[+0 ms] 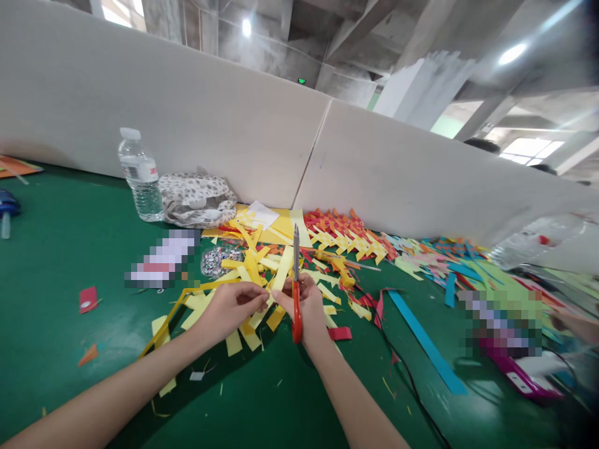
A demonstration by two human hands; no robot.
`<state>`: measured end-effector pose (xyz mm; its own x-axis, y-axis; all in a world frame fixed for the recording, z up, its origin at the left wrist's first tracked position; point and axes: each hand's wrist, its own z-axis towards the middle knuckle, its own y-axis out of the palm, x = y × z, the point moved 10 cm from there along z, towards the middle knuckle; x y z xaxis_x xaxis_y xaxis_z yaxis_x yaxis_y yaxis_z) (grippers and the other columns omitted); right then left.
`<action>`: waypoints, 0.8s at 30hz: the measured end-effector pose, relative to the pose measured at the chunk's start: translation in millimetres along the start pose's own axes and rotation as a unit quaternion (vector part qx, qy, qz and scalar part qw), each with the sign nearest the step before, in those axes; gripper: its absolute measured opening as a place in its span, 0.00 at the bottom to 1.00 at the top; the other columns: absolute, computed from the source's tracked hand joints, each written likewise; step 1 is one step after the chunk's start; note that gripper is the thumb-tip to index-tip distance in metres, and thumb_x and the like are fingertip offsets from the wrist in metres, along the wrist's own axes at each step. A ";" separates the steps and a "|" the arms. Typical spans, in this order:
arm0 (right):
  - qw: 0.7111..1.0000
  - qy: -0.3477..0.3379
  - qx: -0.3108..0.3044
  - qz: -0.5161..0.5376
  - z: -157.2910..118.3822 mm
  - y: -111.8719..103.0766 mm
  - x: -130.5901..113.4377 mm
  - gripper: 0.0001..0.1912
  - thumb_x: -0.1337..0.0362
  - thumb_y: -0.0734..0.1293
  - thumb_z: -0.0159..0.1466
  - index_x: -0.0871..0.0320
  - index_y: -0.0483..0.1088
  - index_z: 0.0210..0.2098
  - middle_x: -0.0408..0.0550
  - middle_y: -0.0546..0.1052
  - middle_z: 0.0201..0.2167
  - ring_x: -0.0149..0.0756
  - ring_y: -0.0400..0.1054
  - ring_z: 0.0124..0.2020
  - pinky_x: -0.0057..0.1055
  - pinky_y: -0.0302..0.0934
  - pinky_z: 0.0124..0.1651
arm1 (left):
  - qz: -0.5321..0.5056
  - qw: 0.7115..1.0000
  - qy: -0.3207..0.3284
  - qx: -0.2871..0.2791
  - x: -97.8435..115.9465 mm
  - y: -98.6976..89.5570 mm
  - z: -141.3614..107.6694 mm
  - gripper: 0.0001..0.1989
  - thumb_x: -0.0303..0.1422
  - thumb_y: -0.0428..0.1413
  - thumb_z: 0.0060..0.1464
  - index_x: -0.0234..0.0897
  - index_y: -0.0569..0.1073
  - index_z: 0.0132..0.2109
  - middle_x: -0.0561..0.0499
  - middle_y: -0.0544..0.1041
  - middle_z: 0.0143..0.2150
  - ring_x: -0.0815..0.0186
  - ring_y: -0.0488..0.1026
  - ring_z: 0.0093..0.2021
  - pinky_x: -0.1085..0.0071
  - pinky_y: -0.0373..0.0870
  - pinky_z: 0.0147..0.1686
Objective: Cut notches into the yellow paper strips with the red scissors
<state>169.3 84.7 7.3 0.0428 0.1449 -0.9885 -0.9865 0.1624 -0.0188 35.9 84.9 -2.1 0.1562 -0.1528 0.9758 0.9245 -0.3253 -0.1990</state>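
Left fingers (253, 290) pinched together, contents unclear | right fingers (284, 300) curled around scissors (296, 312) | clear packet (215, 260): small pieces

Scissors (296, 290): 1 pair, in right hand (312, 312). Clear bottles (139, 178): 2, one left of grip, other far right. Patterned bundle (196, 199): 1, beyond-left. Yellow strips (253, 269) around grip: many, overlapping; uncountable.

No wording is legible: red print on the bottle (141, 192) label (140, 171) and the green sign (302, 81) are too small.
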 end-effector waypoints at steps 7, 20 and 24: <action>1.000 0.000 0.004 0.006 0.5 -0.4 -0.2 0.20 0.64 0.72 0.38 0.56 0.57 0.26 0.35 0.66 0.20 0.30 0.64 0.22 0.29 0.60 0.29 | 0.030 0.999 0.016 0.027 8.0 -7.8 -0.4 0.12 0.40 0.51 0.48 0.37 0.74 0.33 0.50 0.76 0.27 0.65 0.72 0.28 0.71 0.68 0.29; 0.998 -0.023 -0.018 -0.058 -1.0 4.3 1.1 0.19 0.63 0.71 0.40 0.56 0.58 0.27 0.38 0.67 0.20 0.30 0.62 0.21 0.27 0.58 0.24 | 0.150 0.982 0.110 0.045 29.6 -10.7 -4.3 0.09 0.36 0.50 0.49 0.40 0.74 0.32 0.51 0.77 0.27 0.66 0.72 0.27 0.75 0.66 0.26; 0.997 -0.019 -0.018 -0.073 -3.3 5.2 -2.9 0.19 0.63 0.71 0.40 0.56 0.58 0.27 0.38 0.67 0.20 0.30 0.62 0.22 0.27 0.59 0.25 | 0.204 0.968 0.139 0.051 32.2 -10.5 -5.1 0.10 0.35 0.49 0.50 0.40 0.74 0.33 0.50 0.76 0.27 0.66 0.71 0.26 0.74 0.64 0.26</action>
<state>163.5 81.8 9.5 0.1920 0.1591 -0.9684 -0.9744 0.1486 -0.1688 29.4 78.6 31.0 0.4299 -0.4985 0.7527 0.8370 -0.0924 -0.5393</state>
